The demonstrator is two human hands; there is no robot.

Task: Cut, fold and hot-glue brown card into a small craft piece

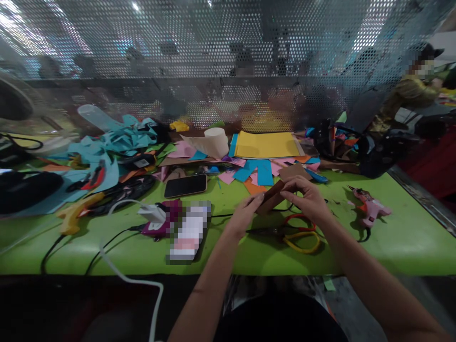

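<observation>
Both my hands grip a small brown cardboard piece [272, 198], raised a little over the green table and apparently folded or layered. My left hand [245, 213] pinches its left end. My right hand [307, 195] has thumb and fingers closed on its right end. Just below, a pair of scissors [301, 241] with red and yellow handles lies on the table, blades pointing left. Behind my right hand is another flat brown cardboard piece [295, 172]. Blue paper strips [264, 172] lie beyond the held piece.
To the right lies a pink glue gun [370, 209]; a yellow one [76, 213] is at left. A blurred-out phone [190, 232], a dark phone [185, 185] and a purple power adapter [167, 218] with cables are left of my hands. Yellow sheets [265, 144] lie behind. A person [402, 95] is at far right.
</observation>
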